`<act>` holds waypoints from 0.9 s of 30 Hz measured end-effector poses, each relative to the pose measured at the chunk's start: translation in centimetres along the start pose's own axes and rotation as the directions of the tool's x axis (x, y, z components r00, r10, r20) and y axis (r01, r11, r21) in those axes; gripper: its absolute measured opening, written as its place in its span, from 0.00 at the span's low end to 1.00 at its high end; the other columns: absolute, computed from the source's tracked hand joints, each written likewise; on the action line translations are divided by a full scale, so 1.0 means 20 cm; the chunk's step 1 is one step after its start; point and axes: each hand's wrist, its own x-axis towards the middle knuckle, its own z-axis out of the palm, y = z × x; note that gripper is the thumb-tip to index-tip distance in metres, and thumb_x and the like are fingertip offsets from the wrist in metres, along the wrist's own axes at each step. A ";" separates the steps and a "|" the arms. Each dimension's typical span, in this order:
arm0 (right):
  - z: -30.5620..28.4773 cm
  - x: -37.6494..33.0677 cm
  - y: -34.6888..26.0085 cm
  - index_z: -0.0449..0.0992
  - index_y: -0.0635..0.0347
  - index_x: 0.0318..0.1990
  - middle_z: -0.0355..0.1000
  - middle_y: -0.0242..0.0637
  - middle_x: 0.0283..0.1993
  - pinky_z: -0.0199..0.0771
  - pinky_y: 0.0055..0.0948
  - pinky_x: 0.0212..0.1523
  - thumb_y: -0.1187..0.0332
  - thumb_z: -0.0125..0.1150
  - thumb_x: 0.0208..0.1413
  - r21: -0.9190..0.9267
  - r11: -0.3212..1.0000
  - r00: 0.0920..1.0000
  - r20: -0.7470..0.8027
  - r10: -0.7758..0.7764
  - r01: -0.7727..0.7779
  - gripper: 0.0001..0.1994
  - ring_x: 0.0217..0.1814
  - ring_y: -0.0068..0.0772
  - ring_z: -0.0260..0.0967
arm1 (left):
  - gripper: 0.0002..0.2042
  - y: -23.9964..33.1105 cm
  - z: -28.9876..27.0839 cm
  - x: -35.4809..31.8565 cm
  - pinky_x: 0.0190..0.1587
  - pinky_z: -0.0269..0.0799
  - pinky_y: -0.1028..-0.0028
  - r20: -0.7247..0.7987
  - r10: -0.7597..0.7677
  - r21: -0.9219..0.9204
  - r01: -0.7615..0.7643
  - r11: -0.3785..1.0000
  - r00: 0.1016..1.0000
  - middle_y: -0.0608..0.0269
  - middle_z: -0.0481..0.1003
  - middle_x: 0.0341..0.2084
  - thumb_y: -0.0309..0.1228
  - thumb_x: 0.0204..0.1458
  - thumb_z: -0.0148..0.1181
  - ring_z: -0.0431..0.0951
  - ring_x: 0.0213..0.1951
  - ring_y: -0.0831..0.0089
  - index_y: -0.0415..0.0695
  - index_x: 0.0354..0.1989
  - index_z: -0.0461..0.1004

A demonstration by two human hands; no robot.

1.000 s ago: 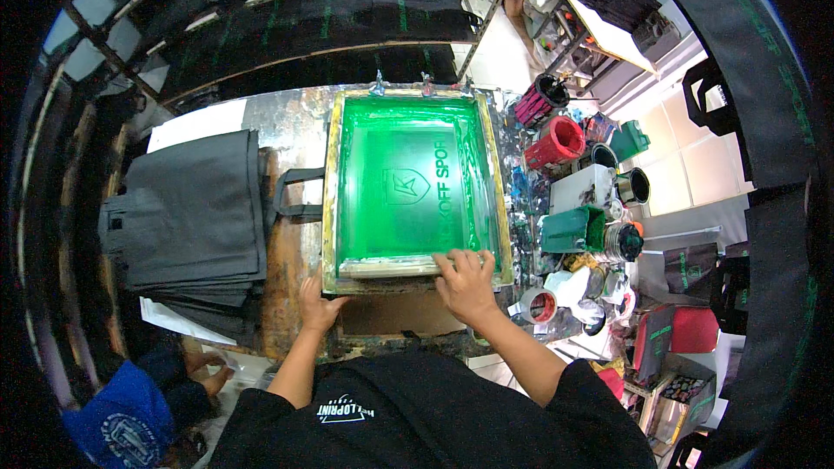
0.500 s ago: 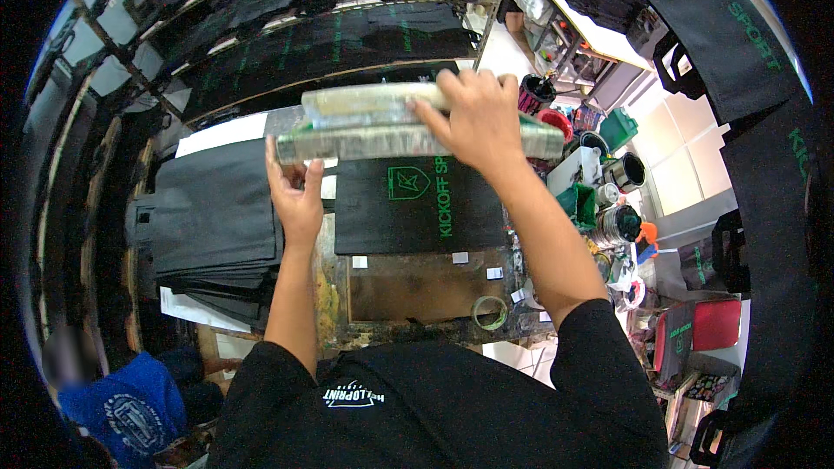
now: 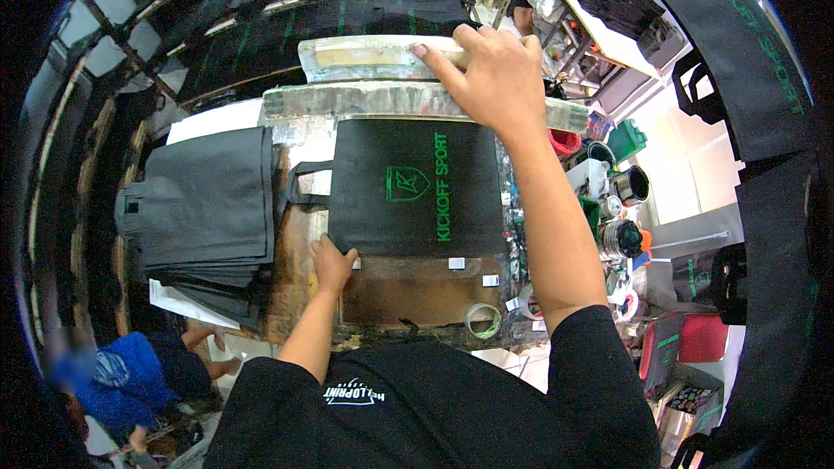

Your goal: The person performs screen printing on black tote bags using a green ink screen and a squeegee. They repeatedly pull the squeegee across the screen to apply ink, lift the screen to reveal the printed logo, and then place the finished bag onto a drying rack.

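My right hand (image 3: 504,78) is closed over the right part of a squeegee (image 3: 365,59) with a long pale handle, its thumb along the near side. Directly below the squeegee, a paint-stained printing screen frame (image 3: 365,102) stands raised, seen edge-on, behind the work board. On the board lies a flat black bag (image 3: 373,221) with a green shield and lettering, its handle loop (image 3: 304,182) sticking out to the left. My left hand (image 3: 332,265) is at the bag's near left corner, thumb and fingers apart; the fingertips touch the corner area.
A stack of black bags (image 3: 208,200) lies left on white sheets. A tape roll (image 3: 483,320) and small white tabs (image 3: 457,263) sit on the board's near part. Paint cans (image 3: 630,182) crowd the right side. A person in blue (image 3: 130,373) is at lower left. Bags hang far right.
My left hand has left the frame's left end and come down to the bag's near corner. The frame and squeegee in my right hand have moved farther away, uncovering the whole bag.
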 end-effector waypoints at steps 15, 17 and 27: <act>0.00 -0.04 -0.01 0.85 0.56 0.36 0.82 0.45 0.35 0.64 0.50 0.52 0.33 0.54 0.63 0.048 0.998 1.000 0.006 0.029 -0.029 0.32 0.43 0.48 0.80 | 0.37 -0.02 -0.09 0.10 0.59 0.74 0.52 0.089 0.018 -0.148 -0.004 0.989 0.996 0.37 0.77 0.51 0.37 0.39 0.83 0.77 0.56 0.41 0.33 0.55 0.69; 0.01 -0.06 -0.01 0.83 0.57 0.32 0.81 0.44 0.33 0.64 0.51 0.48 0.34 0.55 0.64 0.035 0.999 0.999 -0.050 0.007 -0.005 0.32 0.40 0.48 0.80 | 0.37 0.01 -0.12 0.10 0.59 0.74 0.52 0.124 -0.002 -0.147 0.020 0.989 0.992 0.37 0.77 0.51 0.37 0.40 0.83 0.78 0.56 0.41 0.32 0.55 0.69; 0.01 -0.09 -0.02 0.82 0.56 0.33 0.80 0.43 0.33 0.64 0.51 0.47 0.33 0.54 0.64 -0.007 1.000 0.998 -0.054 -0.024 0.023 0.32 0.39 0.49 0.80 | 0.38 -0.01 -0.09 0.10 0.60 0.74 0.52 0.086 0.004 -0.199 0.013 0.980 0.996 0.38 0.76 0.53 0.37 0.40 0.83 0.77 0.57 0.41 0.33 0.57 0.69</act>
